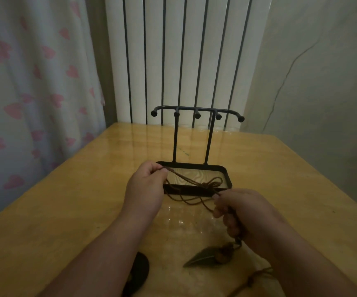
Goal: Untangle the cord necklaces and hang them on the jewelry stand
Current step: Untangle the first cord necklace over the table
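Note:
A black metal jewelry stand [197, 110] with several ball-tipped hooks rises from a rectangular tray base [227, 171] on the wooden table. A brown cord necklace [203, 185] is stretched between my hands, its knotted loops hanging over the tray's front edge. My left hand [146, 185] pinches one end of the cord up near the tray's left corner. My right hand [241, 213] grips the cord lower down; a dark pointed pendant [203, 256] with a brown bead dangles below it. A second brown cord [252, 279] lies by my right forearm.
The yellow wooden table [70, 211] ends at a white ribbed radiator [184, 61] and wall behind. A pink-patterned curtain [34, 93] hangs at the left. A dark rounded object [138, 273] lies partly under my left forearm.

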Motion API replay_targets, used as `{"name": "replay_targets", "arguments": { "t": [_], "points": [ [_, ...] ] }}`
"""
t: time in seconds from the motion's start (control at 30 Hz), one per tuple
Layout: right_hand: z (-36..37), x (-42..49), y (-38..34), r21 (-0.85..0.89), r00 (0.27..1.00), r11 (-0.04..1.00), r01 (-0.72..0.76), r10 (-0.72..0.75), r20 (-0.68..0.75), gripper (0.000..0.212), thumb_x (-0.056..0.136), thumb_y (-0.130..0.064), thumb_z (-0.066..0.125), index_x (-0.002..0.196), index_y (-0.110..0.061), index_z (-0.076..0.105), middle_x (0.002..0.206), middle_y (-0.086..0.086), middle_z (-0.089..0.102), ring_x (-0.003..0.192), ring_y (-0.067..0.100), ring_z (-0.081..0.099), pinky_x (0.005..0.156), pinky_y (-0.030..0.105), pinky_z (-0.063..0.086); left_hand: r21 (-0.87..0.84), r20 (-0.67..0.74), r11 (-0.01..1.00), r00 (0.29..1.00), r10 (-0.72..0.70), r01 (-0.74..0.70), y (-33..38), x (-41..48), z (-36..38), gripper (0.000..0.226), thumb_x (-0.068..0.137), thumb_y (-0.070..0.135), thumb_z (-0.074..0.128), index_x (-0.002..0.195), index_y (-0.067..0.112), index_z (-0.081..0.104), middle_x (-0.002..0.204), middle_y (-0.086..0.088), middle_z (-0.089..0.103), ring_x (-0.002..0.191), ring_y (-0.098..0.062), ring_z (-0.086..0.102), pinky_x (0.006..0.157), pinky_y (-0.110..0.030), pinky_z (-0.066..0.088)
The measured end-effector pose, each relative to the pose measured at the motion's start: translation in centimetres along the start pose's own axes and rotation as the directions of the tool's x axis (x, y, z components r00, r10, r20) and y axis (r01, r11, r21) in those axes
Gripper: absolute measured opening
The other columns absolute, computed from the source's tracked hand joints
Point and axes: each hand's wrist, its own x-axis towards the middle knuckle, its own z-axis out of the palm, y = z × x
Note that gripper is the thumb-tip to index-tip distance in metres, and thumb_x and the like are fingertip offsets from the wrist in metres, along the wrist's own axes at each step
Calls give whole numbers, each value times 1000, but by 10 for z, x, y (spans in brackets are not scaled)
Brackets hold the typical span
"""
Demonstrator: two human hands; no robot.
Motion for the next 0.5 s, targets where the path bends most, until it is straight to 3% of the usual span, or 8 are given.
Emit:
{"name": "replay_targets", "arguments": {
  "t": [0.1, 0.2, 0.27, 0.37, 0.5],
  "points": [
    [-4, -2, -2, 49, 996, 998, -49, 45, 72, 20, 90, -15, 58, 98, 0, 68, 61, 3, 49, 48, 12, 32, 48, 27, 23, 60, -63, 998, 997, -32, 36, -1, 2, 0, 12, 96, 16, 54, 87, 17, 62, 74, 0, 61, 59, -8, 50, 51, -22, 34],
    [-8, -2, -2, 26, 991, 1000, 5, -8, 134, 23, 93, -21, 56, 97, -4, 70, 58, -2, 39, 49, 12, 29, 49, 28, 20, 132, -63, 989, 996, -60, 68, 0, 1, 1, 10, 94, 16, 56, 98, 21, 63, 87, -1, 66, 73, -11, 59, 56, -24, 38],
    [-8, -2, -1, 18, 990, 1000, 25, -28, 136, 23, 94, -20, 56, 97, -3, 71, 57, -2, 40, 49, 12, 29, 49, 28, 20, 208, -28, 977, 998, -52, 56, -1, 0, 0, 21, 91, 14, 58, 107, 27, 62, 98, 2, 63, 84, -12, 59, 62, -25, 44],
    [-7, -2, -1, 15, 991, 999, 43, -45, 126, 23, 94, -21, 54, 96, -4, 70, 57, -2, 39, 49, 11, 29, 49, 27, 20, 297, 59, 949, 994, 88, -102, 1, -4, -1, 36, 85, 9, 58, 109, 34, 62, 112, 11, 51, 104, -12, 52, 79, -31, 51],
    [-3, -2, 0, -15, 992, 998, 59, -57, 110, 23, 95, -24, 54, 91, -9, 71, 57, -2, 41, 49, 11, 32, 47, 26, 24, 234, 316, 918, 918, 239, -320, 6, -14, 1, 33, 85, 10, 65, 102, 38, 66, 100, 20, 54, 92, -3, 54, 71, -17, 43]
  ]
}}
